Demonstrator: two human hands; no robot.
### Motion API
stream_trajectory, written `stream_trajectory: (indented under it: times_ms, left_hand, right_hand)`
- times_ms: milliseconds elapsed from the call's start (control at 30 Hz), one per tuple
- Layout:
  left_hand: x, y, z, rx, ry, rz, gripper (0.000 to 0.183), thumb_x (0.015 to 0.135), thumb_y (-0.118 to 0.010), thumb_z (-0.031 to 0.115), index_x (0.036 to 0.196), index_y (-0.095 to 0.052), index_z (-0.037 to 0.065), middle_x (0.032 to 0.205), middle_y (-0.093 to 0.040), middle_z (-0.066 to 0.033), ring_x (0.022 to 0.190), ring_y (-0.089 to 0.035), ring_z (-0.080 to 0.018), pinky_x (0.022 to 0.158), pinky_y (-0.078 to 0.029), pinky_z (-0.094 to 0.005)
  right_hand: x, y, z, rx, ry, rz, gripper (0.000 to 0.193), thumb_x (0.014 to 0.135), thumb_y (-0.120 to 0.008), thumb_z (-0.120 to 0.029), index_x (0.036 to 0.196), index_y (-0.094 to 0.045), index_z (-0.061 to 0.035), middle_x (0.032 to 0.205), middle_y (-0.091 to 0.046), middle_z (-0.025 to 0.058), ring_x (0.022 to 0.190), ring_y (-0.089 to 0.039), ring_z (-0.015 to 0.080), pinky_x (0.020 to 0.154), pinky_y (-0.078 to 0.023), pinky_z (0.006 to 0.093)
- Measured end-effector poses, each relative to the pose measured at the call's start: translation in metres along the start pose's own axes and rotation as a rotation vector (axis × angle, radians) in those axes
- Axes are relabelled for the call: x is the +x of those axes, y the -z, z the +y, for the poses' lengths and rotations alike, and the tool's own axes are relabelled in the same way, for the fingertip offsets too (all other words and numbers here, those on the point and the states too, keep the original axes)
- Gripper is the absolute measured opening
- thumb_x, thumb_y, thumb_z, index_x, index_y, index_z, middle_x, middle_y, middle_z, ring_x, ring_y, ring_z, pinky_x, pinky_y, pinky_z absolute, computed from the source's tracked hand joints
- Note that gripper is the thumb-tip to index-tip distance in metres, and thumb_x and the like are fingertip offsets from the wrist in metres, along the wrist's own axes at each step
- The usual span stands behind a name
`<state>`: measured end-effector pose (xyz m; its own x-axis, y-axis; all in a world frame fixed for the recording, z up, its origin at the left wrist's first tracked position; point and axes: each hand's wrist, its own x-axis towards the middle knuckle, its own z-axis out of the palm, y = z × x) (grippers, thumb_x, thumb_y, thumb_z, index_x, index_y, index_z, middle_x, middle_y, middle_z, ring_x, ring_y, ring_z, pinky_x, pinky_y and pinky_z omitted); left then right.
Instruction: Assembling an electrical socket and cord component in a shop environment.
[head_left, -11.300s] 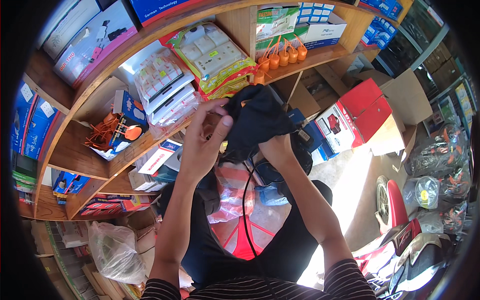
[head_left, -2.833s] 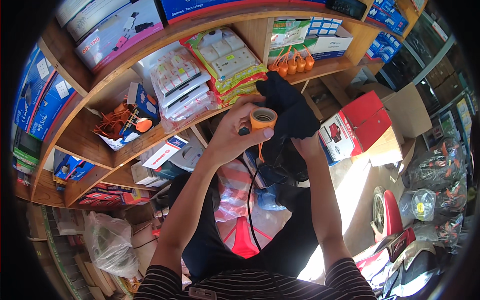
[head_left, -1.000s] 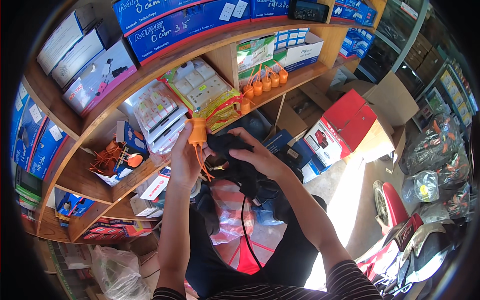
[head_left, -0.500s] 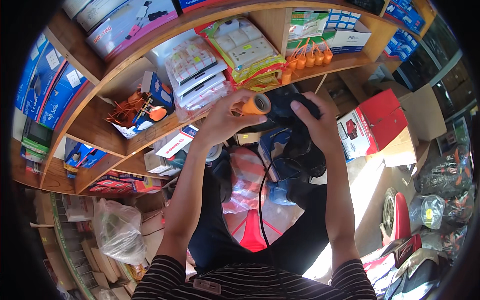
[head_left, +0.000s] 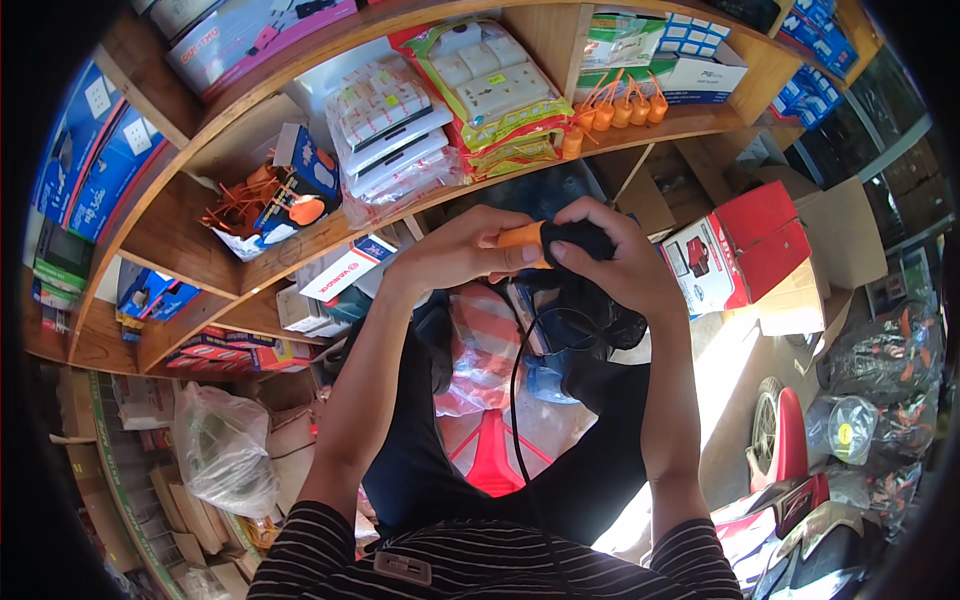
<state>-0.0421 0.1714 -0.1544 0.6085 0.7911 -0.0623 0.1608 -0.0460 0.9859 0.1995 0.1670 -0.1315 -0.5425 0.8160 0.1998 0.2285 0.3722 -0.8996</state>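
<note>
In front of the shelf, my two hands meet over one object. My left hand (head_left: pixel 465 245) pinches a short orange tube (head_left: pixel 522 240) between thumb and fingers. Curled around a dark, rounded black piece (head_left: pixel 578 245), my right hand (head_left: pixel 625 255) presses thumb and fingers on it. The orange tube's right end meets the black piece; whether it sits inside or only touches, I cannot tell. Below my hands are a dark plastic bag (head_left: pixel 625 328) and a red-and-white striped bag (head_left: pixel 485 345).
Wooden shelving (head_left: pixel 225 265) curves ahead, with packaged switch plates (head_left: pixel 490 90), small orange fittings with wires (head_left: pixel 622 108) and an opened box of orange pieces (head_left: pixel 300 185). A red-and-white carton (head_left: pixel 735 250) stands right. A red stool (head_left: pixel 495 455) shows between my legs; a motorbike (head_left: pixel 790 450) is lower right.
My hands have come together. The orange tube, earlier held apart with its hollow round end showing, has turned and now meets the black piece in my right hand.
</note>
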Motion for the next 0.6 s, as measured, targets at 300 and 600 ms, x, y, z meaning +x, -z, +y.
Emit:
stream_trajectory:
  times_ms: [300,600]
  left_hand:
    - [0.011,-0.022,0.009,0.181,0.048,0.121,0.043,0.093,-0.061,0.040,0.100,-0.063,-0.002,0.076,-0.056,-0.0053,0.072,-0.051,-0.0148,0.066,-0.043,-0.0326]
    - [0.008,-0.011,0.009,-0.020,0.107,0.303,0.023,0.085,-0.059,0.017,0.098,-0.065,-0.001,0.075,-0.057,-0.0010,0.066,-0.052,-0.0083,0.058,-0.040,-0.0238]
  right_hand:
    - [0.005,0.000,0.003,-0.130,0.011,0.064,0.044,0.084,-0.079,-0.026,0.112,-0.052,-0.0041,0.102,-0.062,0.0121,0.097,-0.063,0.0217,0.087,-0.049,0.0338]
    - [0.006,-0.005,0.002,-0.048,0.109,-0.005,0.051,0.082,-0.079,-0.018,0.124,-0.053,-0.0048,0.111,-0.062,0.0092,0.103,-0.062,0.0182,0.091,-0.048,0.0320]
